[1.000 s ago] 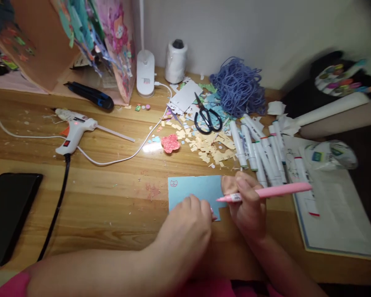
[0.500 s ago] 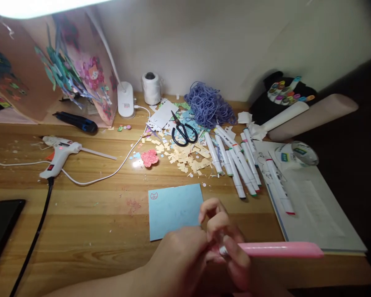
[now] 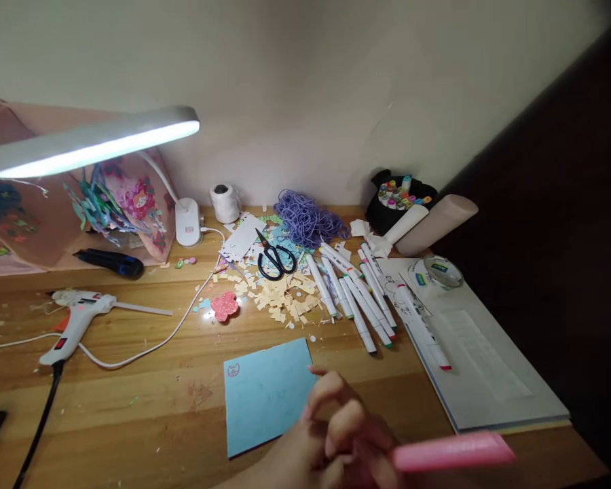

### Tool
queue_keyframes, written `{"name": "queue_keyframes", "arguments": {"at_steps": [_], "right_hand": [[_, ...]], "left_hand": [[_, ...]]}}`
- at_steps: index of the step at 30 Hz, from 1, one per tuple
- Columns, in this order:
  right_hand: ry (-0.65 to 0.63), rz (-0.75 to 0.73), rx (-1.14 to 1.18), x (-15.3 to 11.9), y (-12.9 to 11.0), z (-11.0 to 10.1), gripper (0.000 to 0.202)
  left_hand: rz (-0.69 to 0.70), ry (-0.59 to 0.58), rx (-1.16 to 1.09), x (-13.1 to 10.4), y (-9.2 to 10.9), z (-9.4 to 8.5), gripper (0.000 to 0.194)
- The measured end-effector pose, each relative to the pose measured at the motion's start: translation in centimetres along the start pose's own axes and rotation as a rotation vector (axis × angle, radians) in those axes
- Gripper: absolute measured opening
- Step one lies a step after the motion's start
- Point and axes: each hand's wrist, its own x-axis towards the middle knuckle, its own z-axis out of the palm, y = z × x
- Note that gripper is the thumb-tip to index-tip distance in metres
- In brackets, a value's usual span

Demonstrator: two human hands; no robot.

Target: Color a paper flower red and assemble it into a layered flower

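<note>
My right hand (image 3: 354,421) is closed round a slim pink pen (image 3: 455,451), whose long end sticks out to the right above the table's front edge. My left hand (image 3: 290,456) comes up from the bottom and meets the right one. Its fingers look closed against the pen's inner end, but what they hold is hidden. Just beyond the hands lies a blue card (image 3: 265,394) with a small red drawing in its top left corner. A red flower-shaped cutout (image 3: 225,307) rests further back.
Black scissors (image 3: 275,261) lie on paper scraps (image 3: 288,295), beside several white markers (image 3: 359,299) and purple cord (image 3: 308,221). At left are a glue gun (image 3: 79,319), its cable and a lit lamp (image 3: 96,139). A pad (image 3: 481,367) with tape (image 3: 440,272) is at right.
The camera view has tilted up, showing more wall and the lamp. Both hands sit lower in the picture, still together, and the pink pen has stayed in the right hand.
</note>
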Motion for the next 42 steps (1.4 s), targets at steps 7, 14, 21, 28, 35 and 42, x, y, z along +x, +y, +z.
{"name": "queue_keyframes", "arguments": {"at_steps": [7,14,21,28,35,42], "right_hand": [[0.053,0.456,0.193,2.2,2.0,-2.9,0.022],[0.139,0.438,0.144,2.8,1.0,-3.4,0.030],[0.330,0.756,-0.526,4.8,1.4,-10.4,0.050],[0.136,0.875,-1.323,8.5,4.0,-17.6,0.029],[-0.028,0.618,-1.486,12.7,6.3,-15.0,0.014],[-0.068,0.558,-1.549,15.2,7.9,-14.1,0.017]], "left_hand": [[-0.111,0.213,-0.076,1.2,1.1,-1.4,0.028],[-0.144,0.277,0.111,0.2,0.9,-1.8,0.033],[-0.256,0.263,0.239,-0.6,0.2,-2.3,0.030],[-0.157,0.153,0.456,-1.0,-1.1,-1.9,0.023],[-0.235,0.171,0.528,-1.3,-0.6,-2.2,0.026],[-0.193,0.185,0.486,-1.7,-0.2,-2.8,0.031]]}}
